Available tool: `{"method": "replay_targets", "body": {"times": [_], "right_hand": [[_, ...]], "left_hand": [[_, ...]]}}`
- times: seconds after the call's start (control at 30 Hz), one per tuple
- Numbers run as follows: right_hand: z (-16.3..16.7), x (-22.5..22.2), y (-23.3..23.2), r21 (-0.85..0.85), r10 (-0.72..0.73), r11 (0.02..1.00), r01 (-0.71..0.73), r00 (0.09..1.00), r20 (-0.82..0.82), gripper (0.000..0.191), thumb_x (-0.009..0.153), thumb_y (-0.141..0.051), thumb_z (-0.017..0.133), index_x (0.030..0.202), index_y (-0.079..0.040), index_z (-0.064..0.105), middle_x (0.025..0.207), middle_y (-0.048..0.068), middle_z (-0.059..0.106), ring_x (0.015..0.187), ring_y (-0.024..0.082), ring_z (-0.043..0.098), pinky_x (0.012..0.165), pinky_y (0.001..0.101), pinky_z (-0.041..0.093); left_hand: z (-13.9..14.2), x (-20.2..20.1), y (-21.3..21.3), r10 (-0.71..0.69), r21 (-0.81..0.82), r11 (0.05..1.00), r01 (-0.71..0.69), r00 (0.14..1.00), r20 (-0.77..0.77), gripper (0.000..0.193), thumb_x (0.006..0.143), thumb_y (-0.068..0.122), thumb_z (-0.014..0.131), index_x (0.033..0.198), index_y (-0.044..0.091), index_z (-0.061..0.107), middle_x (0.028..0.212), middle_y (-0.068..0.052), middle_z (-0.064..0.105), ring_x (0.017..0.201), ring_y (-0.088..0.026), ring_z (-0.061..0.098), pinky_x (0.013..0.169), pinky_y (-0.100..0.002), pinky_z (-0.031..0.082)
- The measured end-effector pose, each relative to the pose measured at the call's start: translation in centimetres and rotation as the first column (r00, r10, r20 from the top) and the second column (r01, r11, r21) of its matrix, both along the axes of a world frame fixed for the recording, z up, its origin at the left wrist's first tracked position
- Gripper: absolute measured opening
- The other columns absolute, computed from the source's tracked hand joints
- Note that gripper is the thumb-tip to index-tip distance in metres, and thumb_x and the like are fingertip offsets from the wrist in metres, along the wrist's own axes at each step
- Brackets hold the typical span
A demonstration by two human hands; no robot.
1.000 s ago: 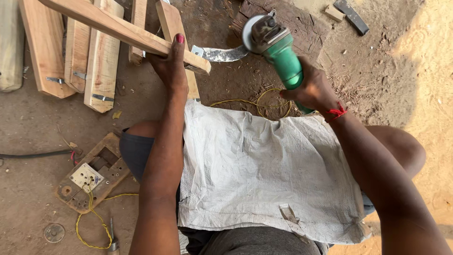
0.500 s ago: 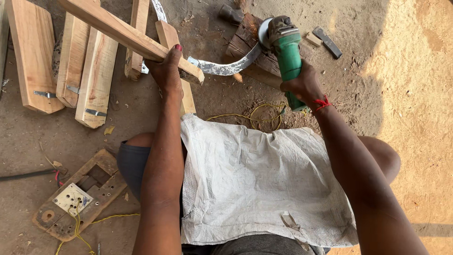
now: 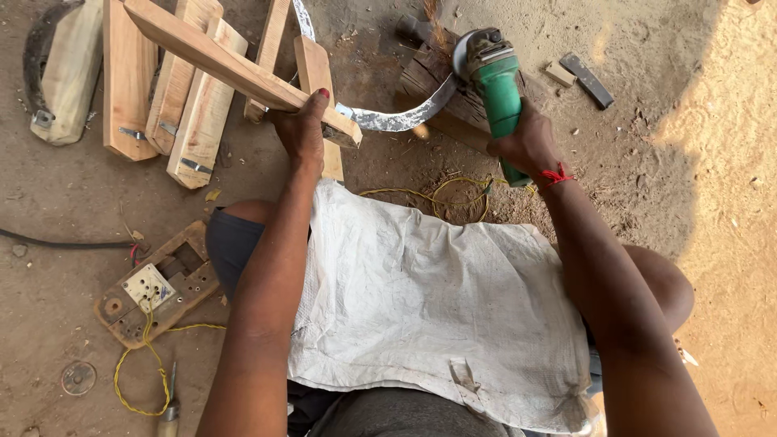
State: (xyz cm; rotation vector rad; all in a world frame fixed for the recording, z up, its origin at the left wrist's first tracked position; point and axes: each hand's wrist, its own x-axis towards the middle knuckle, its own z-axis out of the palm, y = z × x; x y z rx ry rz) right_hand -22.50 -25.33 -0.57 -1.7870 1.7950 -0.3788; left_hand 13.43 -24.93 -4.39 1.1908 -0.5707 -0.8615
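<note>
Right hand [image 3: 526,146] stays wrapped around the green angle grinder [image 3: 498,85], whose disc now meets the curved metal blade [image 3: 396,120] over a dark wood block [image 3: 437,89] — a second ago it hung clear of the steel, so the grinding looks begun. Left hand [image 3: 301,129] grips the blade's wooden handle end, pinning it. Beyond lie stacked wooden handles [image 3: 174,89] and a socket board [image 3: 154,287] — all on bare dirt ground [image 3: 712,202], sunlit at the right.

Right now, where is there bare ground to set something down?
Bare dirt lies right of the green grinder, past the two small blocks, and left between the wooden pieces and socket board. Around both hands it is crowded.
</note>
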Motion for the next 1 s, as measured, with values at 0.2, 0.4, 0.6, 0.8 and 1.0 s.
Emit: {"method": "replay_targets", "body": {"times": [0.2, 0.4, 0.6, 0.8, 1.0], "right_hand": [[0.9, 1.6, 0.8, -0.093, 0.110, 0.990, -0.109, 0.994, 0.002, 0.078, 0.061, -0.018, 0.090, 0.128, 0.004, 0.057, 0.105, 0.028, 0.072, 0.095, 0.041, 0.071, 0.084, 0.0476, 0.059], [3.7, 2.1, 0.6, 0.006, 0.015, 1.000, -0.015, 0.999, 0.032, 0.076, 0.062, -0.017, 0.089, 0.128, 0.004, 0.057, 0.107, 0.024, 0.072, 0.091, 0.035, 0.074, 0.081, 0.0438, 0.063], [3.2, 3.7, 0.4, 0.026, 0.018, 1.000, -0.017, 0.999, -0.029, 0.086, 0.057, -0.012, 0.093, 0.133, 0.001, 0.053, 0.108, 0.022, 0.069, 0.089, 0.037, 0.072, 0.081, 0.0445, 0.063], [2.8, 1.7, 1.1, 0.062, -0.075, 0.995, 0.073, 0.997, 0.018, 0.097, 0.062, -0.011, 0.087, 0.147, -0.002, 0.042, 0.114, 0.023, 0.070, 0.092, 0.037, 0.074, 0.086, 0.0458, 0.063], [-0.5, 0.6, 2.6, -0.030, -0.009, 1.000, 0.007, 0.996, -0.094, 0.108, 0.062, -0.009, 0.082, 0.157, -0.005, 0.032, 0.115, 0.026, 0.070, 0.095, 0.041, 0.073, 0.087, 0.0485, 0.061]], "left_hand": [[2.8, -1.4, 1.0, 0.067, 0.133, 0.988, -0.080, 0.992, 0.103, 0.089, 0.077, 0.015, 0.085, 0.141, -0.010, 0.027, 0.136, -0.024, 0.054, 0.123, -0.027, 0.058, 0.109, -0.033, 0.043], [4.4, -2.3, 2.1, 0.047, 0.049, 0.998, -0.050, 0.996, 0.071, 0.071, 0.077, 0.014, 0.085, 0.126, -0.023, 0.050, 0.125, -0.029, 0.065, 0.111, -0.029, 0.065, 0.097, -0.035, 0.055], [4.4, -1.7, 1.4, 0.060, -0.008, 0.998, -0.059, 0.993, 0.099, 0.066, 0.071, 0.013, 0.087, 0.119, -0.015, 0.053, 0.115, -0.019, 0.068, 0.101, -0.022, 0.068, 0.093, -0.033, 0.055], [2.7, 0.0, -0.5, -0.068, 0.067, 0.996, 0.066, 0.997, 0.025, 0.057, 0.079, 0.014, 0.086, 0.120, -0.017, 0.062, 0.118, -0.021, 0.070, 0.103, -0.023, 0.068, 0.093, -0.034, 0.056], [-1.3, 0.4, -1.5, 0.066, 0.078, 0.996, -0.051, 0.979, -0.195, 0.065, 0.077, 0.015, 0.087, 0.125, -0.008, 0.049, 0.119, -0.018, 0.067, 0.107, -0.022, 0.067, 0.098, -0.034, 0.054]]}}
